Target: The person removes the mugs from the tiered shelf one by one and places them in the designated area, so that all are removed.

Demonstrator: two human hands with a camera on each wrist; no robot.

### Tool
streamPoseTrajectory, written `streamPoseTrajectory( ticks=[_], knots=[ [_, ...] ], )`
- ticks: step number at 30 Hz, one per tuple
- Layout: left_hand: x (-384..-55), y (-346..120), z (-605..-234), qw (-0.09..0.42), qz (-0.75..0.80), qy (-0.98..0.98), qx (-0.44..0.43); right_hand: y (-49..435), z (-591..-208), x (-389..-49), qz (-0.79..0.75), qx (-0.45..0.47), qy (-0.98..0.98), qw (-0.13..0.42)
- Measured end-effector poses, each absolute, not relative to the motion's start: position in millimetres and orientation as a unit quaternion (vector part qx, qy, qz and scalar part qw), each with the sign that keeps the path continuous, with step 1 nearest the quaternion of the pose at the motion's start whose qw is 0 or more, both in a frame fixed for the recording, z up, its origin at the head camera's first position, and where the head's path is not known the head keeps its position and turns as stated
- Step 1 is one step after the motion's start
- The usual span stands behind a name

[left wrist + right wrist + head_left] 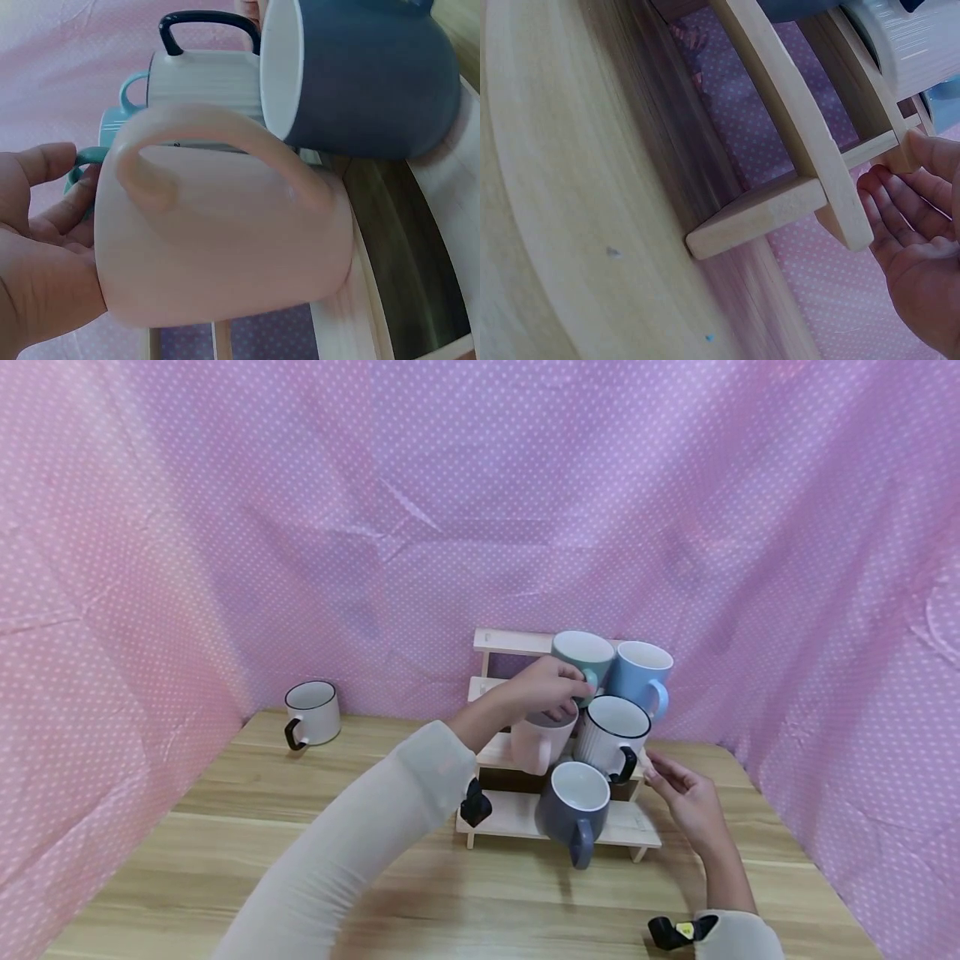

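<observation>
A stepped wooden rack (510, 812) holds several mugs. My left hand (546, 685) reaches over the pink mug (225, 255) and pinches the handle of the green mug (582, 649) on the upper part of the rack. In the left wrist view the thumb and fingers meet around that green handle (91, 156). My right hand (692, 802) grips the right end of a middle shelf (904, 154) between thumb and fingers. Right of the green mug is a light blue mug (633, 683). A ribbed white mug (603, 739) with black rim sits beside the pink one. The grey mug (558, 806) occupies the lowest shelf.
Far to the left on the wooden table (247, 827) stands a white mug (318, 720) with a black handle and rim. A pink dotted cloth (375, 568) hangs behind and along both sides. My left forearm crosses in front of the rack's left side.
</observation>
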State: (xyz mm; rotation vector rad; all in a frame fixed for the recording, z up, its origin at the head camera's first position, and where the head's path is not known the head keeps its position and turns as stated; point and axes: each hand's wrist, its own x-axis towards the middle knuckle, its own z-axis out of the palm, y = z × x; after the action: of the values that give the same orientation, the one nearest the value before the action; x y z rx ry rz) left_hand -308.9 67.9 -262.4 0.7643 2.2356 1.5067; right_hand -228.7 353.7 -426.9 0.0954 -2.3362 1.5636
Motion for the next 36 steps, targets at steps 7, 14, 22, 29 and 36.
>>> streamPoseTrajectory(
  ticks=[7,14,22,29,36],
  knots=[
    [-307.7,72.8,-259.3,0.222,0.596,0.739,0.221,353.6,-425.4,-228.5,0.553,0.032,-0.817,0.159],
    [-303.9,76.1,-257.8,0.249,0.639,0.703,0.189,353.5,-425.0,-228.7,0.548,0.031,-0.821,0.159],
    [-303.1,77.3,-258.8,0.237,0.657,0.694,0.175,353.1,-425.5,-228.5,0.548,0.030,-0.821,0.158],
    [-302.4,77.3,-262.1,0.246,0.683,0.666,0.170,352.8,-426.5,-227.3,0.548,0.035,-0.819,0.165],
    [-299.2,77.5,-263.9,0.234,0.685,0.670,0.162,353.2,-427.9,-228.8,0.549,0.032,-0.819,0.165]
  ],
)
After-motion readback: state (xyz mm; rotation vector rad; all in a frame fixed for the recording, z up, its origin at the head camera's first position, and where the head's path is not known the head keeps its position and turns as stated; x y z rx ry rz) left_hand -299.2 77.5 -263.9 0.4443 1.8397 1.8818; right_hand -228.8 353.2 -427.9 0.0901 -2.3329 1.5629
